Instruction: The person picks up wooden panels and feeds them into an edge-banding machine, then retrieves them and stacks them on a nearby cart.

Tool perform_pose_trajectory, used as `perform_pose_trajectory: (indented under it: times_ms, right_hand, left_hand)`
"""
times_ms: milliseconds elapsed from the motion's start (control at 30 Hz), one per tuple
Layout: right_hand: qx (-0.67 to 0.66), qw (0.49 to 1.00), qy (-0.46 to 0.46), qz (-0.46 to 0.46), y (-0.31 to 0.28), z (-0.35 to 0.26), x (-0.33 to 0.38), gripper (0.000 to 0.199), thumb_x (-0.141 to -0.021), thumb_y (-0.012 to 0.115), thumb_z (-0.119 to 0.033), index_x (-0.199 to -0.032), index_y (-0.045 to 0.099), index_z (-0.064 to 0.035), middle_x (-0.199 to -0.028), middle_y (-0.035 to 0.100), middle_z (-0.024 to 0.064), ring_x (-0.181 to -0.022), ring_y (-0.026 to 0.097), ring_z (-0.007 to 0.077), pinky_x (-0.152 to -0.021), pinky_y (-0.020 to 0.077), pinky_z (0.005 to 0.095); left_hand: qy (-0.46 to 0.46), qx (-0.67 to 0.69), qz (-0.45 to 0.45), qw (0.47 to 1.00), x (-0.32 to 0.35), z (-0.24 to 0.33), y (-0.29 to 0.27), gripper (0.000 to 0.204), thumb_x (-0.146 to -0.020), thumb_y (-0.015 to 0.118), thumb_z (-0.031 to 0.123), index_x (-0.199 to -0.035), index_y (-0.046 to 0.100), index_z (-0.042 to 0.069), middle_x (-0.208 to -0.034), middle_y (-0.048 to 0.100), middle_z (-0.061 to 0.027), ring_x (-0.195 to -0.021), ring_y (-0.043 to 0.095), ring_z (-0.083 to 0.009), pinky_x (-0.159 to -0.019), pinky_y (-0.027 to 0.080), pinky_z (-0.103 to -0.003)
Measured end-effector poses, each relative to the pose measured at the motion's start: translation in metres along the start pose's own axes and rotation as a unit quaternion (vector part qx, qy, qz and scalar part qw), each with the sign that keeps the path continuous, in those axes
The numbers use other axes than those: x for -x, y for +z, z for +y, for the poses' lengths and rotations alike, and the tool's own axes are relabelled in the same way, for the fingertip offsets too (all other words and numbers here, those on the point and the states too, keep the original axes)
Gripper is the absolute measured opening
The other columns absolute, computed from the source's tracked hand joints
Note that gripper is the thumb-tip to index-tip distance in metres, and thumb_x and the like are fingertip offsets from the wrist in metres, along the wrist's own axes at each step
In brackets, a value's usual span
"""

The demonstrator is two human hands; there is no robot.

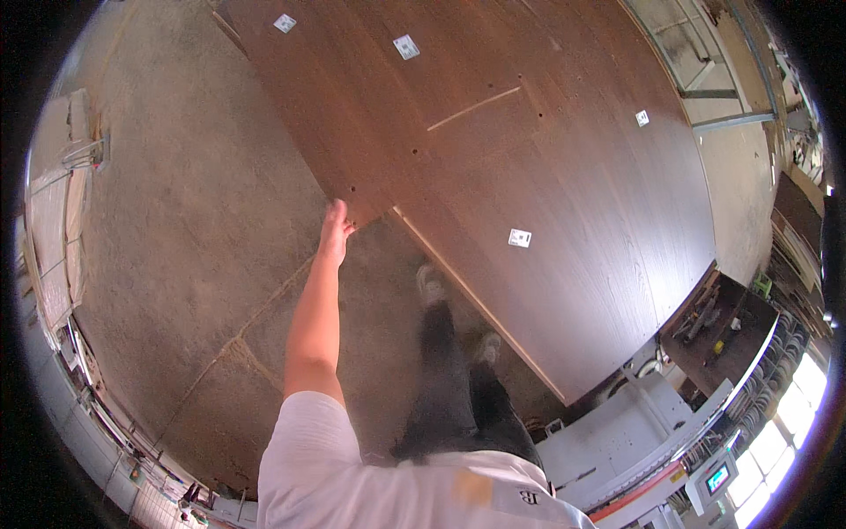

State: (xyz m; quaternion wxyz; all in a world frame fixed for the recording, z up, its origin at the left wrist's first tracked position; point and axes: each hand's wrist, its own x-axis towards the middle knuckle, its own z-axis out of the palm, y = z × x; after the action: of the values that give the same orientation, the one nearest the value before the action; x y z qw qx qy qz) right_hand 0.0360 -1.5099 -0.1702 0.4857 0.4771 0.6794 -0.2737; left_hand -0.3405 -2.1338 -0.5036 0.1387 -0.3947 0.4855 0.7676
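My left arm reaches forward, and my left hand (333, 236) is at the near corner of a dark brown wood-grain panel (370, 163). Its fingers are closed at the panel's edge, partly hidden. Small dark holes and a few white labels (406, 47) mark the brown surface. Directly to the right, and nearer to me, lies another brown board (573, 291) with a pale front edge and a white label (520, 238). Between the holes runs a thin pale strip or groove (474, 109). My right hand is out of view.
Below me is a concrete floor (203, 176) with cracks. A grey machine with a small screen (718, 479) stands at lower right, beside an open brown tray (758, 335) of tools. A metal frame (731, 119) is at far right; wrapped stacks (55, 203) line the left.
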Motion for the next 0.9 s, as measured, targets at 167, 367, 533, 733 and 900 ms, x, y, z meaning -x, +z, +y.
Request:
perform_pose_trajectory:
  times_ms: [167,367,533,733,900]
  right_hand:
    - [-0.006,1.0,-0.006,-0.007,0.006,0.005,-0.019,0.025,-0.096,0.058,-0.026,-0.102,0.07,-0.0047,-0.094,0.07,0.0094,-0.08,0.063,0.0193,-0.071,0.0498,0.0339]
    - [-0.029,0.999,-0.027,-0.015,0.007,0.026,-0.038,0.024,-0.096,0.058,-0.025,-0.101,0.07,-0.0044,-0.092,0.07,0.0088,-0.078,0.062,0.0186,-0.069,0.0497,0.0334]
    - [-0.06,0.997,-0.052,-0.02,0.005,0.054,-0.049,0.023,-0.096,0.058,-0.024,-0.101,0.07,-0.0042,-0.091,0.069,0.0082,-0.077,0.062,0.018,-0.068,0.0496,0.033]
    - [-0.127,0.988,-0.084,-0.015,0.005,0.119,-0.065,0.022,-0.096,0.059,-0.022,-0.1,0.07,-0.0039,-0.09,0.069,0.0076,-0.075,0.062,0.0173,-0.067,0.0495,0.0326]
    - [-0.2,0.976,-0.09,-0.007,0.009,0.217,-0.085,0.021,-0.096,0.059,-0.021,-0.099,0.069,-0.0037,-0.088,0.069,0.007,-0.073,0.061,0.0168,-0.066,0.0494,0.0322]
  left_hand:
    - [-0.045,0.022,0.123,0.991,-0.014,0.032,0.036,0.1,-0.088,0.06,0.071,-0.154,0.031,0.002,-0.154,0.042,-0.0147,-0.139,0.042,-0.0268,-0.113,0.033,-0.042]
    - [-0.011,0.043,0.12,0.992,-0.006,0.029,0.041,0.096,-0.086,0.063,0.07,-0.149,0.038,0.001,-0.151,0.047,-0.0125,-0.138,0.045,-0.0269,-0.109,0.038,-0.043]
    - [-0.016,0.062,0.111,0.992,0.013,0.001,0.035,0.103,-0.084,0.064,0.072,-0.151,0.033,0.001,-0.152,0.045,-0.0127,-0.138,0.044,-0.0283,-0.111,0.037,-0.045]
    - [-0.033,0.066,0.153,0.985,0.079,-0.08,0.098,0.092,-0.082,0.061,0.078,-0.147,0.044,0.014,-0.142,0.055,-0.0067,-0.111,0.059,-0.022,-0.075,0.046,-0.037]
    - [-0.023,0.114,0.083,0.99,0.151,-0.178,0.173,0.087,-0.083,0.059,0.078,-0.143,0.048,0.015,-0.138,0.059,-0.0015,-0.111,0.061,-0.023,-0.08,0.049,-0.034]
